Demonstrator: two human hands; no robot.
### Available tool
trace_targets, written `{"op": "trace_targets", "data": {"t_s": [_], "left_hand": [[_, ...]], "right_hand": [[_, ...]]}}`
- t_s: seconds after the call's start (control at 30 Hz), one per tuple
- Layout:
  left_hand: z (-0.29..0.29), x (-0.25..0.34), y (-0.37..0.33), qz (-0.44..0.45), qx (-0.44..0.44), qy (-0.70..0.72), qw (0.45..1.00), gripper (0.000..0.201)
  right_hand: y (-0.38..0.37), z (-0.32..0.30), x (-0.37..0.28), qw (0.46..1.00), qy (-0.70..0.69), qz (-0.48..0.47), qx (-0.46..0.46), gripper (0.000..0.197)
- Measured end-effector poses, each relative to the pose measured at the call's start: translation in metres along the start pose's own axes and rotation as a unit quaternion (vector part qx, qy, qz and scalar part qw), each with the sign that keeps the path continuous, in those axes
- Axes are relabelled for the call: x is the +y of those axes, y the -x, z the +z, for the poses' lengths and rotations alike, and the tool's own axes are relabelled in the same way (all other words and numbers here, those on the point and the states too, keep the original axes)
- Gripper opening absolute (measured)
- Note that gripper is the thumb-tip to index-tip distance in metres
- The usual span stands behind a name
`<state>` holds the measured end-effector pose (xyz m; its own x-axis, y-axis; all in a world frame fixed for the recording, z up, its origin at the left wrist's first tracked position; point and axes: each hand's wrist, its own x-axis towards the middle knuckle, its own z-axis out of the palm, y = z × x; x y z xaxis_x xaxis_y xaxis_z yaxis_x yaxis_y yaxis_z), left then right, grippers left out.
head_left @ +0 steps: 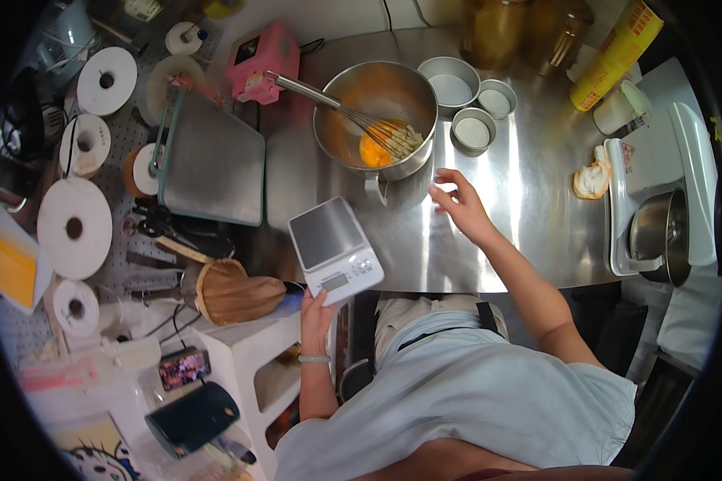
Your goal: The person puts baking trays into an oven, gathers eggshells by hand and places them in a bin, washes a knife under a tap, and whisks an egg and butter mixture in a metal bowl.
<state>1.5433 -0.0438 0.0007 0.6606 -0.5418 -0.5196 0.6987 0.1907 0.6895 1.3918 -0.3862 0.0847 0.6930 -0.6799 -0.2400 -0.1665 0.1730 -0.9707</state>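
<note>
My left hand (317,314) grips the near edge of a white kitchen scale (354,271) with a grey metal plate, at the table's front left. The scale's plate has nothing on it. Farther back stands a steel mixing bowl (341,144) with a handle toward me. In it lie orange egg yolk (375,152) and a pale lumpy mass (410,142). A whisk (309,90) leans in the bowl, its wires in the yolk and its handle over the left rim. My right hand (461,204) hovers just right of the bowl's handle, fingers apart, holding nothing.
Three round cake tins (452,82) stand behind the bowl to the right. A pink device (265,62) and a tray-like grey slab (211,156) are at left. Rightward lie a crumpled cloth (592,174), a white tray (615,216) and a steel pot (659,232).
</note>
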Motion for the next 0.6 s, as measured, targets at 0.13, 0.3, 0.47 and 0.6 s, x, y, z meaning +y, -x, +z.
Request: {"op": "trace_targets", "data": {"t_s": [0.13,0.3,0.47,0.6], "left_hand": [[-0.034,0.039,-0.065,0.004,-0.002,-0.005,1.0,0.035],[-0.067,0.063,-0.139,-0.008,-0.038,-0.018,0.999,0.034],[-0.077,0.082,-0.192,0.002,0.023,-0.261,0.965,0.028],[-0.08,0.087,-0.217,0.06,0.102,-0.432,0.894,0.025]], "right_hand": [[-0.031,0.042,-0.01,0.992,0.081,0.009,-0.099,0.051],[-0.04,0.098,0.033,0.993,0.095,-0.021,-0.062,0.036],[-0.03,0.096,0.042,0.984,0.165,-0.063,0.011,0.029],[0.003,0.085,0.042,0.985,0.166,-0.036,0.002,0.029]]}}
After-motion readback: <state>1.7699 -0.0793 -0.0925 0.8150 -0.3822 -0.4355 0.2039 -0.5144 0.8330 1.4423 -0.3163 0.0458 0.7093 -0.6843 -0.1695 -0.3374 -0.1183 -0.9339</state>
